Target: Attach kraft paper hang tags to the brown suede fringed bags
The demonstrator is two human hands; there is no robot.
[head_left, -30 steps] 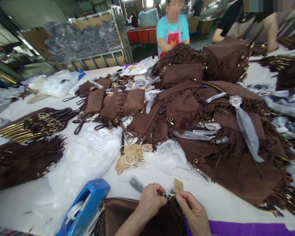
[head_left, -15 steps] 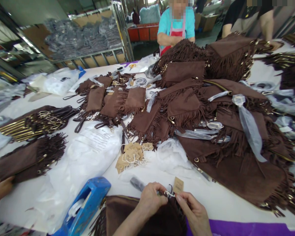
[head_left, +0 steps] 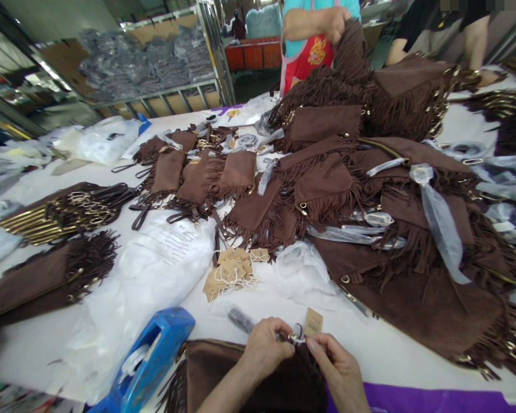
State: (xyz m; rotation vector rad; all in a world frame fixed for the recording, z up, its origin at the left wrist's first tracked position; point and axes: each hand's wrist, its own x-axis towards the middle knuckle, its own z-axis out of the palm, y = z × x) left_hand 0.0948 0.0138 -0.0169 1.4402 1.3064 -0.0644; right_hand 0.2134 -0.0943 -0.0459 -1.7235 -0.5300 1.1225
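Observation:
A brown fringed bag (head_left: 217, 370) with a zipper along its top lies in front of me at the table's near edge. My left hand (head_left: 266, 349) is closed in a pinch at the bag's upper corner, by some small shiny metal hardware. My right hand (head_left: 339, 364) pinches the white string of a tan paper hang tag (head_left: 313, 322), which stands up just above the fingertips. The string runs between both hands at the bag's corner; whether it passes through the hardware is too small to tell. A plastic-wrapped strap piece (head_left: 241, 320) lies behind my left hand.
Left of the bag stands a blue tape dispenser (head_left: 155, 355). Loose hang tags (head_left: 232, 274) are heaped ahead, beside a white plastic bag (head_left: 167, 252). Brown fringed bags (head_left: 417, 304) pile up on the right and beyond. Two people work across the table.
My hands stay almost in place, with the string drawn closer to the hardware. Across the table, a person has lifted a brown fringed piece. At far left, another hand has withdrawn from a bag.

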